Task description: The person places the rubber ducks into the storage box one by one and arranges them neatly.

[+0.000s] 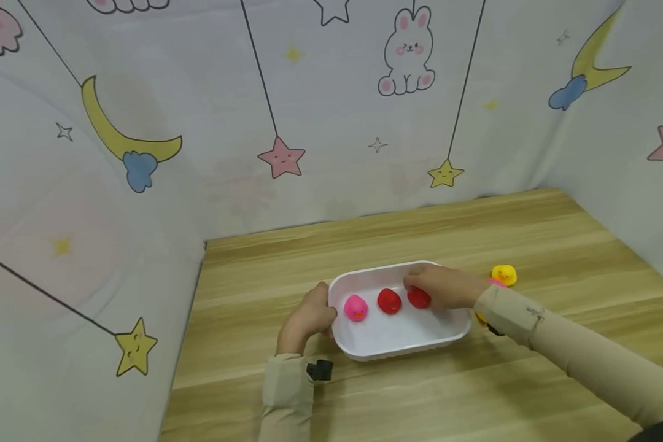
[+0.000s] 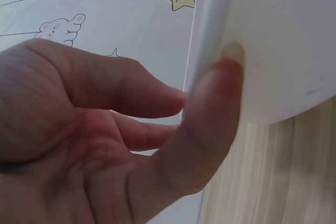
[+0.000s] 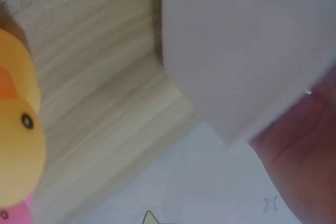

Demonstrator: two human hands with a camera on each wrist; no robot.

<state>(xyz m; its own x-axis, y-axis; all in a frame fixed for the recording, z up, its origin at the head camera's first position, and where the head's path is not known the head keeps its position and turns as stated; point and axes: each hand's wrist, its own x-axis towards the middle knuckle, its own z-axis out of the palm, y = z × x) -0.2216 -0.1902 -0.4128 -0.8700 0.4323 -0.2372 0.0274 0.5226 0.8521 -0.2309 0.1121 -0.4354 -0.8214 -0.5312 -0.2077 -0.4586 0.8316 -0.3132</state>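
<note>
A white plastic tray [image 1: 376,337] stands on the table. My left hand [image 1: 312,317] pinches its left end; in the left wrist view the thumb [image 2: 210,103] and fingers close on the tray wall [image 2: 278,51]. Inside lie a pink rubber duck [image 1: 356,308] at the left and a red rubber duck [image 1: 389,301] in the middle. Reaching over the tray's right end, my right hand [image 1: 442,287] grips a second red rubber duck [image 1: 418,298], partly covered by the fingers. The right wrist view shows part of this hand [image 3: 299,150] behind the tray wall, its fingertips hidden.
Right of the tray, partly behind the right forearm, are a yellow duck [image 1: 504,275], a pink duck [image 1: 496,282] and another yellow one [image 1: 481,318]. The wood-grain table [image 1: 265,264] meets a patterned white cloth [image 1: 331,123] at the back and sides.
</note>
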